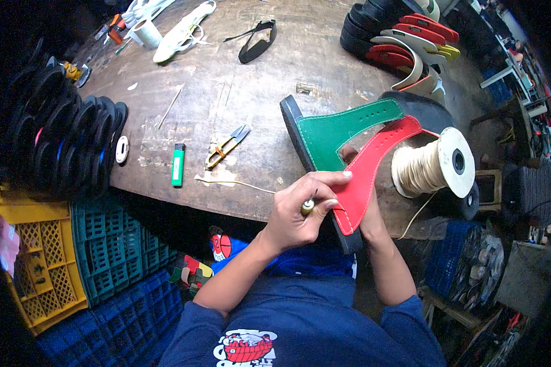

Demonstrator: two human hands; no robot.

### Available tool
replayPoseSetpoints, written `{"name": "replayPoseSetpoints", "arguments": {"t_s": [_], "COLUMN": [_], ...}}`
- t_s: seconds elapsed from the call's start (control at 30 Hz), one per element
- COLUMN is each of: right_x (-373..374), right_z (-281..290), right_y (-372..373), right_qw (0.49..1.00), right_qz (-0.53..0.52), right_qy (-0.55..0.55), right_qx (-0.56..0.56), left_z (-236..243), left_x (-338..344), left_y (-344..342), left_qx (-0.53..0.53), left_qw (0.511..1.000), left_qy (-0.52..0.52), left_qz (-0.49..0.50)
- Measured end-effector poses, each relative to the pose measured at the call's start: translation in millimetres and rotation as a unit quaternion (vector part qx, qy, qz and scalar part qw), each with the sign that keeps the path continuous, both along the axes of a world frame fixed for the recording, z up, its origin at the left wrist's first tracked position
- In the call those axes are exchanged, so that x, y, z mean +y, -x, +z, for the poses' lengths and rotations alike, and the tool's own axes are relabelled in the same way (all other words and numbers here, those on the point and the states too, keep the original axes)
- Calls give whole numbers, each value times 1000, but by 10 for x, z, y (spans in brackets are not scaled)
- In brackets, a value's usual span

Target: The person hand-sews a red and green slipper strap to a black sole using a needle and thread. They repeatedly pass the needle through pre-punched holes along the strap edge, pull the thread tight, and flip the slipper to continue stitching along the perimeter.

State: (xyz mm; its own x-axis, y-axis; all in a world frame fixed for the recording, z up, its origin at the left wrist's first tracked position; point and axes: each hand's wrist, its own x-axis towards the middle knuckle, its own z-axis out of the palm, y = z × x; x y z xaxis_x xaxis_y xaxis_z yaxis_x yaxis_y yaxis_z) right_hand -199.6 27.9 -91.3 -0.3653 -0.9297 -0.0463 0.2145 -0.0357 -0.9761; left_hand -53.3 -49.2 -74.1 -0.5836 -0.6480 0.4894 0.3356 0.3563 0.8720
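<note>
A sandal with a black sole (297,131), a green strap (327,137) and a red strap (368,177) is held tilted at the table's front edge. My right hand (370,211), mostly hidden behind the red strap, grips the sandal from behind. Closed at the red strap's near end, my left hand (300,205) has finger and thumb against its edge. A small tool with a round brass-coloured end (308,207) sticks out of that fist; its other end is hidden. Pale cord (245,184) runs from the tabletop to my left hand. A cord spool (431,162) lies right of the sandal.
Thread snips (226,148), a green lighter (178,165) and a white oval object (122,148) lie on the left. Black soles (82,131) are piled beyond. Stacked straps (404,46) stand far right; plastic crates (113,257) sit below the table's left edge.
</note>
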Motion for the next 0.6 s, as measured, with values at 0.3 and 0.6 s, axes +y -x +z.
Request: {"name": "replayPoseSetpoints", "arguments": {"t_s": [0.3, 0.6], "right_x": [-24, -94], "right_z": [11, 65], "right_y": [-72, -130], "right_qw": [998, 996], "right_qz": [-29, -64], "right_qy": [19, 34], "right_qx": [57, -58], "left_z": [8, 29], "left_x": [-8, -22], "left_y": [11, -13], "left_qx": [3, -16], "left_qw": [999, 998], "left_qy": [34, 62], "left_qz": [10, 12]}}
